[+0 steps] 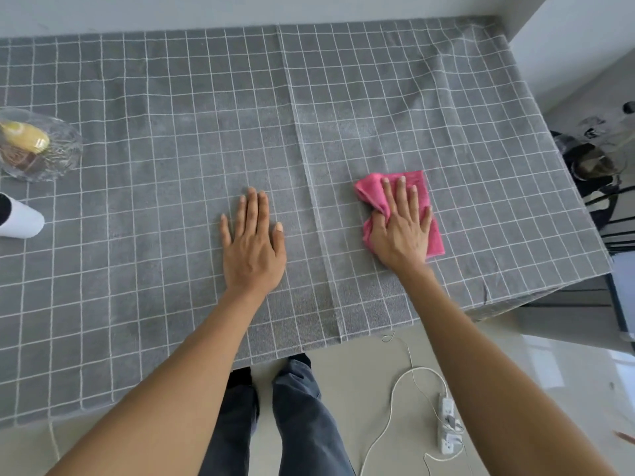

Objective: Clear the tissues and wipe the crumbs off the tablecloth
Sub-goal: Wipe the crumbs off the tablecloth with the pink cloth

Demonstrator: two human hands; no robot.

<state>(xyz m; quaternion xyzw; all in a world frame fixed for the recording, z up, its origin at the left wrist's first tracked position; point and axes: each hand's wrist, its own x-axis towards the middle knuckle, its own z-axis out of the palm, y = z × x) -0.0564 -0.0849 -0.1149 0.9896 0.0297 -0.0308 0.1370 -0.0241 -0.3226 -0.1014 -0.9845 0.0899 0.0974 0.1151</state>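
Note:
A grey tablecloth (pixel 171 132) with a white grid covers the whole table. A pink cloth (pixel 417 182), partly bunched, lies on it at the right. My right hand (pixel 402 225) presses flat on the pink cloth with fingers spread, covering its middle. My left hand (pixel 252 242) rests flat on the bare tablecloth near the centre, palm down, holding nothing. I see no tissues, and crumbs are too small to tell.
A clear glass bowl (pixel 65 149) with a yellow item stands at the far left, with a white cylinder (pixel 22 219) lying just in front of it. The table's right edge drops to black chair frames (pixel 604 204). A white power strip (pixel 446 427) and cable lie on the floor.

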